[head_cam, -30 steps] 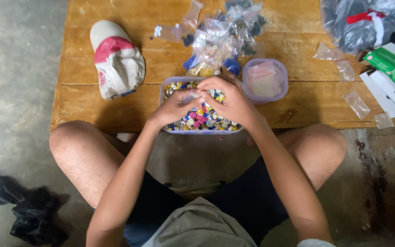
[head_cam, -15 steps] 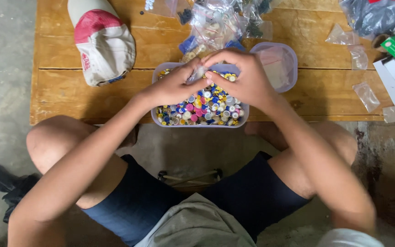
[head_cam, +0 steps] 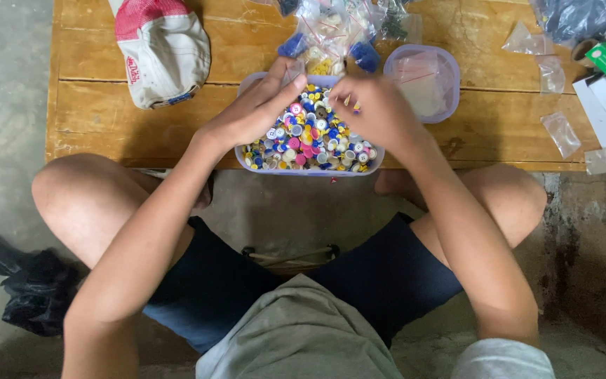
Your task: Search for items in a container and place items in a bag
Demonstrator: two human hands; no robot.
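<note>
Parted slightly since before, left hand (head_cam: 257,112) pinching a small clear plastic bag (head_cam: 294,70) at 11 o'clock, right hand (head_cam: 376,109) gripping buttons above still-brimming clear tub of coloured buttons (head_cam: 310,133) on wooden bench (head_cam: 142,126); bagged heap (head_cam: 338,28) at 12.

Clear plastic tub of mixed buttons (head_cam: 310,137) set at near edge of wooden plank table (head_cam: 106,119); cloth cap (head_cam: 161,49) left, round plastic lid (head_cam: 426,81) right, heap of small bags (head_cam: 338,24) behind.
</note>
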